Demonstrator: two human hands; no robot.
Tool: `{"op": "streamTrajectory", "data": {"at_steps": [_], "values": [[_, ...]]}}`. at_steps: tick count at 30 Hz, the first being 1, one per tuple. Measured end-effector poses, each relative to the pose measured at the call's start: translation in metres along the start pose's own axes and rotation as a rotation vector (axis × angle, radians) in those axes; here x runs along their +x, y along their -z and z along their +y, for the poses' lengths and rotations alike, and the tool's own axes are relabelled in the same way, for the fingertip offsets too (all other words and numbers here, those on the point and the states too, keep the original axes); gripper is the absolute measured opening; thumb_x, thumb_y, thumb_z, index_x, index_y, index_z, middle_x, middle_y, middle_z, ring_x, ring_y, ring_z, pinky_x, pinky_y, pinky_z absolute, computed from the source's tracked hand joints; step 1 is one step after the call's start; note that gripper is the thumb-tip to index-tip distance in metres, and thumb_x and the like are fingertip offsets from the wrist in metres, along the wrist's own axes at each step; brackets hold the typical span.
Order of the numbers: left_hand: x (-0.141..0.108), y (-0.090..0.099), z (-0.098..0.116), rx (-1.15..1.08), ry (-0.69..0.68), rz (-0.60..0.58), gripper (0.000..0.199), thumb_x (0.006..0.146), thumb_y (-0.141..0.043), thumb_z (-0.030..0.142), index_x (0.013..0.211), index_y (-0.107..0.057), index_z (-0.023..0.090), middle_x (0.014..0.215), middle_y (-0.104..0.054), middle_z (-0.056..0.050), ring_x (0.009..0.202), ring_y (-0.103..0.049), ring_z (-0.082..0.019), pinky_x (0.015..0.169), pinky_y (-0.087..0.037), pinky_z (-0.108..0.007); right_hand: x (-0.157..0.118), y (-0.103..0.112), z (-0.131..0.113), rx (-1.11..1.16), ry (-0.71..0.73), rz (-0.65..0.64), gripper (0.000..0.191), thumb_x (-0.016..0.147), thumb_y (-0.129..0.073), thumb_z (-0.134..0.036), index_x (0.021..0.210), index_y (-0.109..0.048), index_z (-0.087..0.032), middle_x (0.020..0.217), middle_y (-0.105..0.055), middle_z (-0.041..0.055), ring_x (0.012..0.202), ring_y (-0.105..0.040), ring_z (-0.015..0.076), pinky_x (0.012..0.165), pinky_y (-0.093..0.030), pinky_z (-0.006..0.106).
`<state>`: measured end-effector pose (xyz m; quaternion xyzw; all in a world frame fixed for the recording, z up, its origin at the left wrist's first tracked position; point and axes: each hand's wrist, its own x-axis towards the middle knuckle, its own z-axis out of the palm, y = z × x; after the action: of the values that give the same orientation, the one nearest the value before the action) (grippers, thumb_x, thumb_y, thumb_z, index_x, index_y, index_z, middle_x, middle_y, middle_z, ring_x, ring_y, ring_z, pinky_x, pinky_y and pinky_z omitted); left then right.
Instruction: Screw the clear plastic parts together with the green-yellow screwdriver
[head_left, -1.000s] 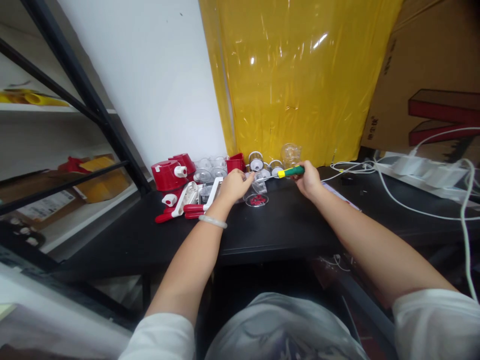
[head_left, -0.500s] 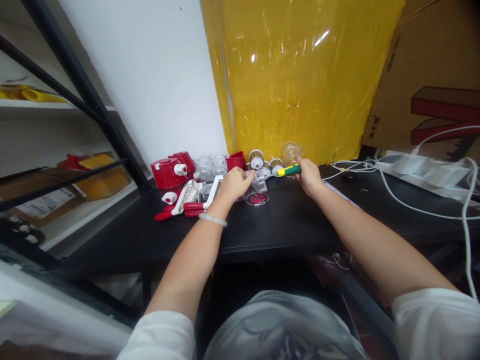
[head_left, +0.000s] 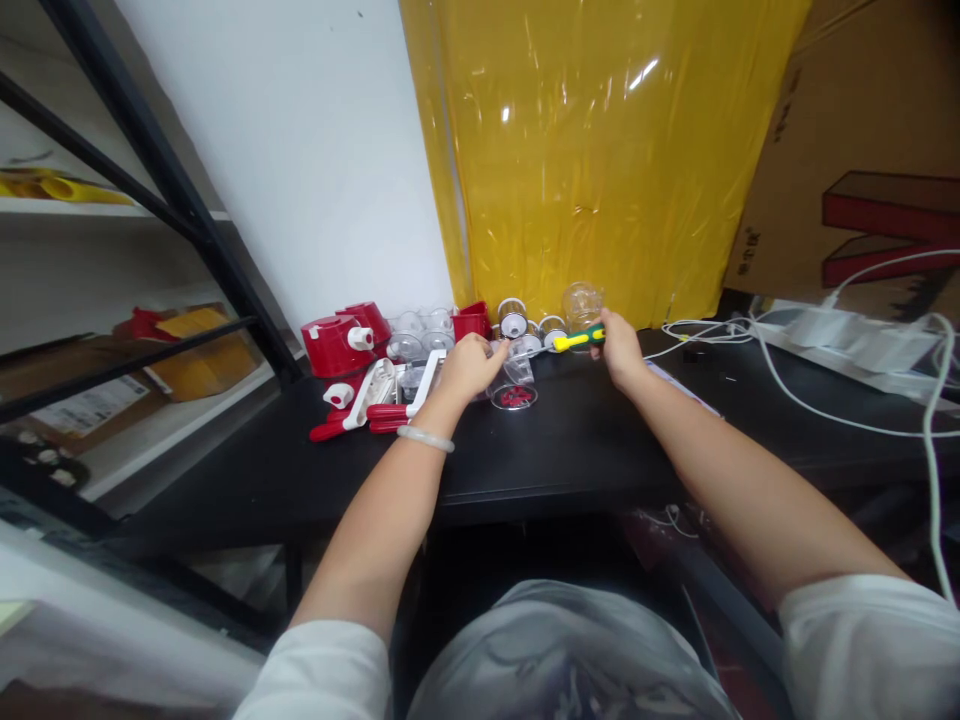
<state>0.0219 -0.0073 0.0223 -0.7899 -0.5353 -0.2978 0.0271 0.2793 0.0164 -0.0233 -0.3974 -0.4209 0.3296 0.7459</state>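
Observation:
My right hand (head_left: 621, 350) is closed round the green end of a green and yellow screwdriver (head_left: 576, 340). Its thin shaft runs left toward a clear plastic part (head_left: 519, 370) at the fingers of my left hand (head_left: 472, 368). That hand is closed on the clear part, thumb toward the shaft; whether the tip touches is too small to tell. Just below lies a round clear dish (head_left: 514, 398) with small red pieces. Left of my left hand are white crank handles with red grips (head_left: 390, 412) and a white-and-red knob (head_left: 339, 395).
Red housings (head_left: 330, 347) stand at the back left, beside clear cups (head_left: 409, 340). A red hopper (head_left: 471, 320), several metal-rimmed drums (head_left: 513, 318) and a clear part (head_left: 582, 303) line the yellow sheet (head_left: 585, 150). White cables (head_left: 810, 400) and a power strip (head_left: 862, 345) lie right.
My right hand has turned the screwdriver slightly, so more of its yellow side shows. My left hand stays almost in place.

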Motion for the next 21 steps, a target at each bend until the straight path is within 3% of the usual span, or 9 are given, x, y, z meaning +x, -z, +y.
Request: {"op": "streamTrajectory", "data": {"at_steps": [2,4,7,10,13,17,21], "values": [[0.0,0.0,0.0,0.005,0.0,-0.003,0.052,0.101,-0.046,0.053,0.082,-0.077,0.016,0.11,-0.074,-0.014,0.106,-0.068,-0.026,0.095,-0.049,-0.034,-0.001,0.0,0.0,-0.043,0.004,-0.005,0.043,0.075,-0.072,-0.061,0.072,-0.051,-0.024,0.054,-0.039,-0.0067,0.045,-0.039,0.0098,0.043,-0.039,0.026],[0.0,0.0,0.0,0.01,-0.007,-0.006,0.052,0.102,-0.045,0.052,0.082,-0.077,0.016,0.111,-0.074,-0.014,0.107,-0.068,-0.027,0.096,-0.049,-0.034,-0.003,-0.003,-0.002,0.009,-0.047,-0.018,0.042,0.072,-0.076,-0.056,0.072,-0.048,-0.025,0.054,-0.038,-0.0078,0.044,-0.036,0.0088,0.045,-0.04,0.025],[0.0,0.0,0.0,0.015,-0.006,-0.006,0.053,0.102,-0.045,0.053,0.082,-0.077,0.016,0.111,-0.074,-0.014,0.106,-0.068,-0.027,0.095,-0.049,-0.035,-0.007,-0.007,-0.008,0.168,-0.128,-0.047,0.032,0.07,-0.076,-0.04,0.077,-0.049,-0.024,0.061,-0.047,-0.0067,0.049,-0.042,0.0086,0.05,-0.044,0.025],[0.0,0.0,0.0,0.011,-0.005,-0.005,0.053,0.102,-0.045,0.053,0.083,-0.077,0.016,0.111,-0.074,-0.014,0.105,-0.068,-0.027,0.095,-0.05,-0.035,-0.01,-0.008,-0.01,0.24,-0.151,-0.08,0.027,0.067,-0.072,-0.035,0.081,-0.051,-0.024,0.071,-0.054,-0.005,0.055,-0.05,0.01,0.054,-0.048,0.026],[0.0,-0.001,-0.001,0.005,-0.008,-0.007,0.053,0.102,-0.045,0.053,0.083,-0.077,0.016,0.111,-0.074,-0.014,0.106,-0.068,-0.027,0.095,-0.05,-0.036,-0.008,-0.005,-0.007,0.156,-0.102,-0.082,0.032,0.07,-0.072,-0.046,0.081,-0.05,-0.024,0.072,-0.055,-0.0042,0.054,-0.051,0.0113,0.051,-0.046,0.028],[0.001,-0.002,-0.002,-0.001,-0.007,0.0,0.053,0.101,-0.045,0.054,0.082,-0.077,0.016,0.111,-0.074,-0.014,0.107,-0.068,-0.027,0.096,-0.049,-0.035,-0.004,-0.002,-0.002,-0.012,-0.032,-0.017,0.047,0.077,-0.065,-0.069,0.076,-0.048,-0.025,0.057,-0.043,-0.0056,0.046,-0.042,0.0116,0.046,-0.04,0.028],[0.0,-0.001,0.0,-0.007,0.0,-0.002,0.051,0.101,-0.046,0.052,0.083,-0.077,0.016,0.111,-0.074,-0.014,0.107,-0.068,-0.027,0.096,-0.049,-0.036,-0.006,-0.004,-0.004,0.012,-0.06,-0.056,0.042,0.073,-0.075,-0.058,0.074,-0.048,-0.025,0.053,-0.037,-0.0081,0.043,-0.037,0.0099,0.047,-0.041,0.028]]}}
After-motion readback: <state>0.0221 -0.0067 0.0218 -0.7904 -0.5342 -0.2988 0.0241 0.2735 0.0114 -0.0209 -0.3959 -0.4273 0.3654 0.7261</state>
